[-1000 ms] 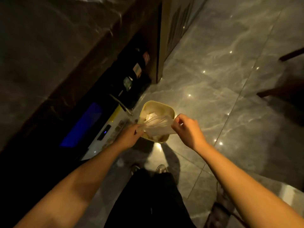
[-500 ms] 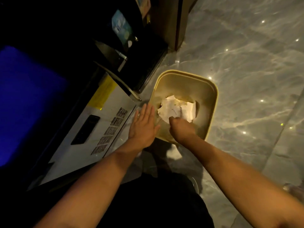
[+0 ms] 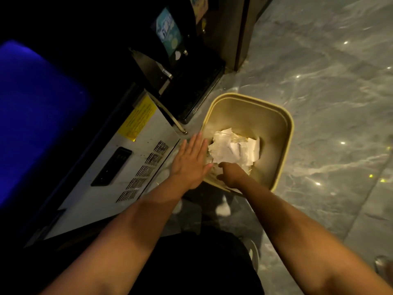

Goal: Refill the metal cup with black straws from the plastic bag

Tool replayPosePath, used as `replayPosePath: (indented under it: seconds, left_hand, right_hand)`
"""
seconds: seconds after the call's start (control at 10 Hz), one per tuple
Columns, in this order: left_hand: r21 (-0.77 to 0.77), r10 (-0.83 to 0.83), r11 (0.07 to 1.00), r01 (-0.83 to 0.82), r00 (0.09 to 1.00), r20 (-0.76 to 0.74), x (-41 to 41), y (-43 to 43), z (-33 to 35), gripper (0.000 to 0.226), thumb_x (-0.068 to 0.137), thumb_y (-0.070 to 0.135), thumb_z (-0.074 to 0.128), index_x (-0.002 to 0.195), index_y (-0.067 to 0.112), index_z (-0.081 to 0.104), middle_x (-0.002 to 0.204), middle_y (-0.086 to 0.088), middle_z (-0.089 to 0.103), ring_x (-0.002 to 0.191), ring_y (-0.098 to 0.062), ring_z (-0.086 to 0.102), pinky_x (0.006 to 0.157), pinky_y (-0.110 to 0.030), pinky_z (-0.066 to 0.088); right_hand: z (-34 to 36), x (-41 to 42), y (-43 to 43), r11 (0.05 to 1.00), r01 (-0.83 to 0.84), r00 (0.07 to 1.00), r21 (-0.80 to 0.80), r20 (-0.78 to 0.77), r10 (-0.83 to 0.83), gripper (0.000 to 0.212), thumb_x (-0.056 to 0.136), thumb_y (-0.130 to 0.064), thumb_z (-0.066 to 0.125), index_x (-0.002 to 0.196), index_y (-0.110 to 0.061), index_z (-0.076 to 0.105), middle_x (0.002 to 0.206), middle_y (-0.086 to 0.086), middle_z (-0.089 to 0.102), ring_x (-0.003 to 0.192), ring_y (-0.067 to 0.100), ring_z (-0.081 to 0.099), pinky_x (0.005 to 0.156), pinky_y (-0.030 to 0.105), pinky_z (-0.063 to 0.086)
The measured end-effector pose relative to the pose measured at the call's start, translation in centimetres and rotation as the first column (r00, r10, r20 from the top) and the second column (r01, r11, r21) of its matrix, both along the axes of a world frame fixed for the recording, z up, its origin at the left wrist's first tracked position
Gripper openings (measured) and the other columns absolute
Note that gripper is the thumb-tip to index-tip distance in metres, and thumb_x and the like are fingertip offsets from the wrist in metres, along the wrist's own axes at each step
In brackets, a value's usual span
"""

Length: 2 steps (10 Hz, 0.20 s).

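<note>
My left hand (image 3: 191, 160) is flat with fingers spread, hovering over the near left rim of a yellow waste bin (image 3: 285, 128) on the floor. My right hand (image 3: 231, 173) reaches down inside the bin at its near edge, fingers hidden below the knuckles. Crumpled clear plastic and white paper (image 3: 231, 147) lie in the bin just beyond that hand; a bit of clear plastic shows between my two hands. I see no metal cup and no black straws.
A grey appliance (image 3: 136, 158) with vent slots and a yellow label stands left of the bin. Behind it is a black machine (image 3: 180, 71). Glossy grey marble floor (image 3: 329, 92) spreads to the right. My shoes (image 3: 223, 207) are just below the bin.
A second ago both hands held the clear plastic bag above the bin. I have since leaned closer, my left hand has let go and opened, and my right hand has gone down into the bin.
</note>
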<state>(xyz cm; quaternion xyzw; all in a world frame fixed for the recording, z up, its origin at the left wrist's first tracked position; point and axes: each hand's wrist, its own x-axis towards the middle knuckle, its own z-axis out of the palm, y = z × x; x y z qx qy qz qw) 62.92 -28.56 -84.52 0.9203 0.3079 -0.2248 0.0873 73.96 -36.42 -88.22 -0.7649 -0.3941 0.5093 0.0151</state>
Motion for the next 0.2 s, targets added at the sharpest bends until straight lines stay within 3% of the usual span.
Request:
replayPosePath:
  seconds: [0.1, 0.2]
  left_hand:
    - [-0.005, 0.029, 1.0, -0.029, 0.999, -0.035, 1.2, -0.2, 4.1, 0.066, 0.092, 0.046, 0.013, 0.135, 0.007, -0.019, 0.152, -0.013, -0.019, 0.138, -0.023, -0.021, 0.113, -0.04, -0.011]
    - [-0.02, -0.013, 1.0, 0.014, 0.998, 0.059, 1.9, -2.0, 9.9, 0.067, 0.092, 0.046, 0.015, 0.135, 0.007, -0.018, 0.153, -0.011, -0.016, 0.139, -0.022, -0.019, 0.114, -0.039, -0.009]
  right_hand:
    - [4.9, 0.5, -1.6, 0.992, 0.071, 0.996, 0.108, 0.043, -0.076, 0.047, 0.091, -0.022, 0.049, 0.13, -0.001, 0.034, 0.133, 0.023, 0.048, 0.12, 0.037, 0.046, 0.098, 0.038, 0.035]
    - [11.4, 0.5, -3.4, 0.937, 0.218, 0.968, 0.271, 0.062, -0.243, 0.053, 0.092, -0.027, 0.045, 0.133, 0.003, 0.028, 0.137, 0.025, 0.043, 0.124, 0.039, 0.041, 0.102, 0.042, 0.033]
